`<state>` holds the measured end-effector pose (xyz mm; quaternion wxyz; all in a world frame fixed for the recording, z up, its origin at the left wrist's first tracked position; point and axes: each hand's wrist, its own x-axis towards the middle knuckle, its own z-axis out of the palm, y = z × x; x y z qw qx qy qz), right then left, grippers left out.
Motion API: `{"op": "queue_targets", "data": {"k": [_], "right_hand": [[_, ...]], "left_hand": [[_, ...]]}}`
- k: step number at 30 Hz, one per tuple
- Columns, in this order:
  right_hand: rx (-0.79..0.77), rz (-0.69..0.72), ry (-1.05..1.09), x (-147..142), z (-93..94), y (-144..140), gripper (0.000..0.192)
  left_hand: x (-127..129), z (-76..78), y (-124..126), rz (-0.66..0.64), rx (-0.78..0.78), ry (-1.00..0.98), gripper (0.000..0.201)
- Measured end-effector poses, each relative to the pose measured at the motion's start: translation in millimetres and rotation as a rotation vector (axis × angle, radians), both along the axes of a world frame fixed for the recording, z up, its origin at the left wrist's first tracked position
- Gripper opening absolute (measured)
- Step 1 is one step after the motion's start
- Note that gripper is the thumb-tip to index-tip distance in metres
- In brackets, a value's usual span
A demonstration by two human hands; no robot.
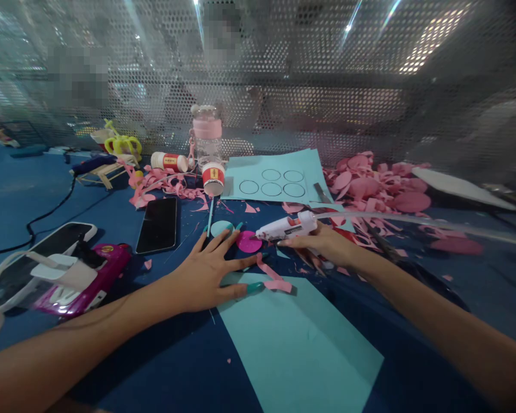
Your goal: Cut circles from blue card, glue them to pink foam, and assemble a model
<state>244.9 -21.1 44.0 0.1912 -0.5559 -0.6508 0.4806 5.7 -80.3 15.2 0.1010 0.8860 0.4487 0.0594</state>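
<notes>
In the head view, the left hand [210,275] lies flat and open on the blue table [34,189], fingers spread. Its fingertips rest at a small light-blue paper circle [221,228], and a bright pink paper circle [248,242] sits just beside its index finger, to the right. The right hand [322,244] is closed around a white glue gun [286,226], held nearly level with the nozzle pointing left, right at the upper edge of the pink circle. A curled pink paper strip [273,278] lies just below the pink circle, near the left thumb. A large light-blue sheet [301,344] lies on the table below both hands. Farther back lies another sheet with drawn circles [275,180], with pink scraps [378,186] heaped to its right. A black phone [157,225] lies left of the left hand.
</notes>
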Motion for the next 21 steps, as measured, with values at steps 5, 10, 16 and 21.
{"op": "queue_targets", "data": {"k": [5,10,16,21], "right_hand": [[0.022,-0.014,-0.018,6.0,0.5,2.3,0.02],[0.028,-0.022,-0.011,2.2,-1.0,0.9,0.018],[-0.041,0.003,-0.012,4.4,4.6,0.8,0.018],[0.008,-0.049,0.01,0.1,3.1,-0.8,0.018]], "left_hand": [[-0.2,-0.6,-0.4,-0.002,0.017,-0.022,0.055],[-0.9,-2.0,0.0,-0.01,0.03,-0.024,0.055],[-0.7,-1.2,0.1,-0.005,0.015,-0.005,0.054],[-1.3,-2.3,0.4,-0.015,0.022,-0.014,0.055]]}}
